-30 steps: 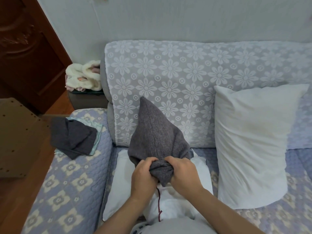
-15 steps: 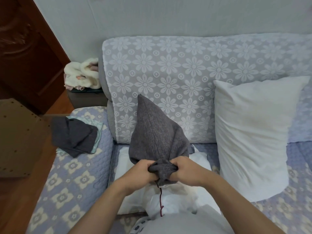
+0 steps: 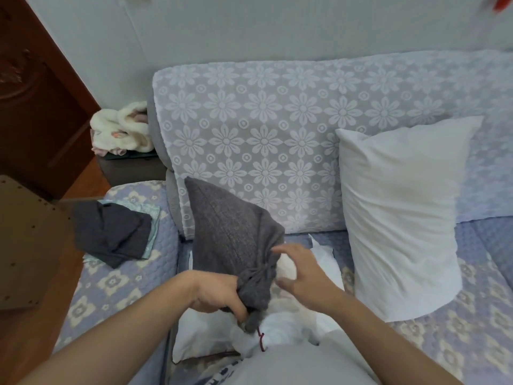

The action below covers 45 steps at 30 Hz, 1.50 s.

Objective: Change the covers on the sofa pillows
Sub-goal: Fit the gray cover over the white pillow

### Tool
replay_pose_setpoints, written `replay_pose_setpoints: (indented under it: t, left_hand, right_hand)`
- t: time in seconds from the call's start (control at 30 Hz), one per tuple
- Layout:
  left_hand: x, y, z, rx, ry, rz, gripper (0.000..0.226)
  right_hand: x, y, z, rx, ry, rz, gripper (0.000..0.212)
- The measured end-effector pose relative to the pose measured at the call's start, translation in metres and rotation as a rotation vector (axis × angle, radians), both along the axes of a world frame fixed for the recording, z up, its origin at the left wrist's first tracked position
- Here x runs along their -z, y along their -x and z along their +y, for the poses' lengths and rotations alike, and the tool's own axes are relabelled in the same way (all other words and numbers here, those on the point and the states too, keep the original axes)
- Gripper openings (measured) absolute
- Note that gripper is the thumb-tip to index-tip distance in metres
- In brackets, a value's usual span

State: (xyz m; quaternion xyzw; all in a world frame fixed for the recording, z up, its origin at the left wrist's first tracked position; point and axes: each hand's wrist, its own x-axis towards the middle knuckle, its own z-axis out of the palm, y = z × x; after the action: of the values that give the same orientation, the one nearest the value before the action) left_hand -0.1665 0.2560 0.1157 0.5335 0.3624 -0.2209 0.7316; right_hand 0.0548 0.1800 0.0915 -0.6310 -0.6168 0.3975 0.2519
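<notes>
A dark grey knitted pillow cover (image 3: 230, 232) stands bunched over the top of a white pillow insert (image 3: 200, 334) that lies on the sofa seat in front of me. My left hand (image 3: 219, 293) grips the gathered lower edge of the cover. My right hand (image 3: 299, 270) hovers just right of the cover with fingers spread, holding nothing. A second bare white pillow (image 3: 399, 212) leans upright against the sofa back on the right. Another dark grey cover (image 3: 111, 232) lies crumpled on the left armrest.
The sofa back (image 3: 277, 129) wears a white floral lace throw; the seat (image 3: 472, 329) has a blue quilted cover. A cream fluffy bundle (image 3: 122, 132) sits on a small side table by the brown door (image 3: 36, 87). A cardboard panel (image 3: 25, 240) stands at left.
My right hand has let go of the grey cover and opened beside it. My left hand has kept its grip and pulled the bunched edge lower. The camera tilted down.
</notes>
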Motion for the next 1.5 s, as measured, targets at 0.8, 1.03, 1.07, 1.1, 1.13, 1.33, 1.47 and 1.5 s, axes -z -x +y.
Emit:
replay_pose_setpoints:
  t: [0.8,1.03,1.07,1.1,1.13,1.33,1.47,1.5]
  left_hand:
    - [-0.03,-0.017,-0.043,-1.241,0.158,-0.32,0.032]
    - [-0.07,-0.051,-0.074,-1.025,-0.002,-0.195,0.026]
    - [-0.077,-0.055,-0.08,-1.023,-0.06,-0.182,0.022]
    - [-0.082,-0.057,-0.084,-1.02,-0.164,-0.16,0.019]
    - [-0.087,-0.058,-0.088,-1.007,-0.297,-0.135,0.018]
    - [-0.119,-0.049,-0.092,-0.79,-0.929,0.147,0.029]
    - [-0.142,-0.053,-0.086,-1.367,-0.413,-0.338,0.014]
    - [-0.147,-0.054,-0.085,-1.45,-0.249,-0.45,0.018]
  right_hand:
    - [-0.036,-0.029,-0.05,0.52,0.096,-0.261,0.037]
    - [-0.083,-0.035,-0.037,0.759,-0.371,0.113,0.03]
    - [-0.084,-0.031,-0.039,0.708,-0.427,0.101,0.029]
    - [-0.085,-0.027,-0.042,0.661,-0.49,0.073,0.025]
    - [-0.083,-0.023,-0.044,0.625,-0.553,0.026,0.021]
    - [-0.11,-0.016,-0.02,0.558,-0.673,0.001,0.015]
    - [-0.15,-0.015,-0.013,0.517,-0.715,0.134,0.006]
    - [-0.157,-0.014,-0.015,0.474,-0.719,0.142,0.009]
